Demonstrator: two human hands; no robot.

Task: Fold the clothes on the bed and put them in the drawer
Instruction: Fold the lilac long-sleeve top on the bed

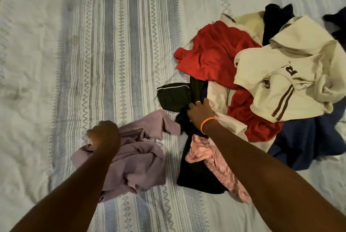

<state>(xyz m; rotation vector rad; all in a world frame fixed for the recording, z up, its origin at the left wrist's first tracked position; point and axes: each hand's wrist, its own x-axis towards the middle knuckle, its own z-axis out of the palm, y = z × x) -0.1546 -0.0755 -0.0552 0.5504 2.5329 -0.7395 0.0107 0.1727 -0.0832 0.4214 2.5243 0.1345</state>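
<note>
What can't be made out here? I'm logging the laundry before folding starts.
All in the head view:
- Left hand: its fingers are hidden behind its own back, on the lilac garment.
- Navy garment: mostly buried under the cream hoodie.
- Dark clothes: cut off by the right edge.
- Drawer: not in view.

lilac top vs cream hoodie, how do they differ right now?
The lilac top lies apart from the pile, near the person; the cream hoodie sits on top of the pile, further away. The left hand grips the lilac top; neither hand touches the cream hoodie. The lilac top looks plain; the cream hoodie has dark stripes and lettering. Both are crumpled and unfolded on the bedspread.
</note>
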